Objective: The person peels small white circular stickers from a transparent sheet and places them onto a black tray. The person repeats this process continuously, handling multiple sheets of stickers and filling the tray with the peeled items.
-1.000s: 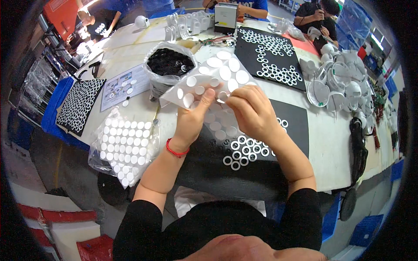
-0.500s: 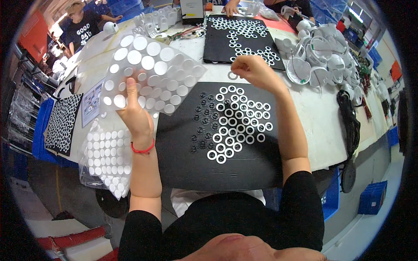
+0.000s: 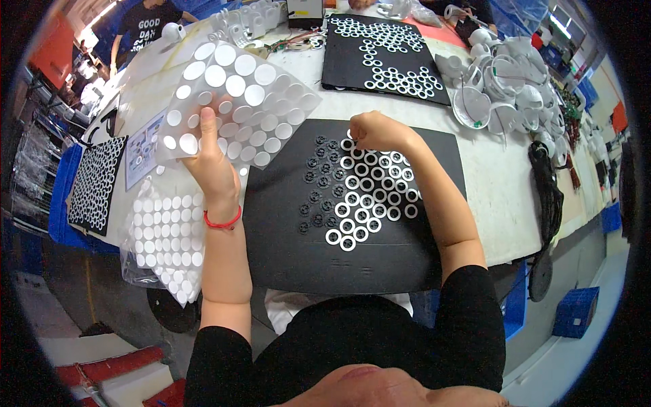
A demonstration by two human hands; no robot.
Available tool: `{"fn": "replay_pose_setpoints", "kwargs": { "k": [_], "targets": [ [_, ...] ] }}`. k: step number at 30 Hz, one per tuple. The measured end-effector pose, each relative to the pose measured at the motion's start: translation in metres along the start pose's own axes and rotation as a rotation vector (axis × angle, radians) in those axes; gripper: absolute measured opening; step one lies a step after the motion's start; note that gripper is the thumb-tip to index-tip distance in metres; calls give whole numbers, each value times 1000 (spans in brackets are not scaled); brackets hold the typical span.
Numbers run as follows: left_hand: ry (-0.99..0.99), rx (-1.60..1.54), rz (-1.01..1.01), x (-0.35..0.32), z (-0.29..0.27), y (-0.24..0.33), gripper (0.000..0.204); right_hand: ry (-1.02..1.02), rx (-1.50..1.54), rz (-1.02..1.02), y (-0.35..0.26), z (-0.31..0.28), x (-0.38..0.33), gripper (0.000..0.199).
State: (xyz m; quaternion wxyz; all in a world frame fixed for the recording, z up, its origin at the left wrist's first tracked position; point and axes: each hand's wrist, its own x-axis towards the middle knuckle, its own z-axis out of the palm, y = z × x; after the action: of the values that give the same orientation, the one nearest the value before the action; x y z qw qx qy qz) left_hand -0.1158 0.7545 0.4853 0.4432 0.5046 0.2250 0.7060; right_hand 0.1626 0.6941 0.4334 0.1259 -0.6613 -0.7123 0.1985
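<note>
Left hand [image 3: 215,175]: gripping a translucent plastic sheet [image 3: 235,86] set with white round discs, thumb on the near face, fingers behind; sheet tilted above the white worktable [image 3: 491,210], left of centre; forearm raised from the near edge, red cord bracelet [image 3: 222,222] at the wrist.

Right hand [image 3: 383,132]: fingers bunched, palm down, at the far part of a cluster of flat white rings [image 3: 367,184]; whether a ring is pinched or merely touched cannot be told; elbow bent, forearm from the near right.

Black rectangular mat [image 3: 291,264]: under the cluster; black round spoked pieces [image 3: 314,197] left of the rings.

Clear plastic bag [image 3: 139,273]: left of the mat, more sheets of white discs [image 3: 166,230] in or on it.

White printed paper [image 3: 144,152]: beyond the bag, print too small to read.

Black board with white rings [image 3: 98,183]: far left, by a blue plastic crate [image 3: 62,197].

Second ring-covered black board [image 3: 349,68]: far.

White plastic cup-shaped housings [image 3: 505,88]: heaped, right.

Black T-shirt [image 3: 150,30] with white lettering: on a co-worker, far left
</note>
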Motion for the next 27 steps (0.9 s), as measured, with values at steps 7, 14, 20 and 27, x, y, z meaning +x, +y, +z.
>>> {"fn": "replay_pose_setpoints", "kwargs": {
  "k": [7,14,20,27],
  "targets": [
    [21,7,-3,-2,4,1,24,23,-44,33,8,4,1,19],
    [5,-86,-121,-5,6,3,24,57,-99,51,3,2,-2,14],
    [-128,-349,-416,-1,-1,7,33,464,146,-145,-56,-36,-28,13],
    [-451,-575,-645,-19,15,21,42,870,11,-587,-113,-29,-52,19]
  ]
}}
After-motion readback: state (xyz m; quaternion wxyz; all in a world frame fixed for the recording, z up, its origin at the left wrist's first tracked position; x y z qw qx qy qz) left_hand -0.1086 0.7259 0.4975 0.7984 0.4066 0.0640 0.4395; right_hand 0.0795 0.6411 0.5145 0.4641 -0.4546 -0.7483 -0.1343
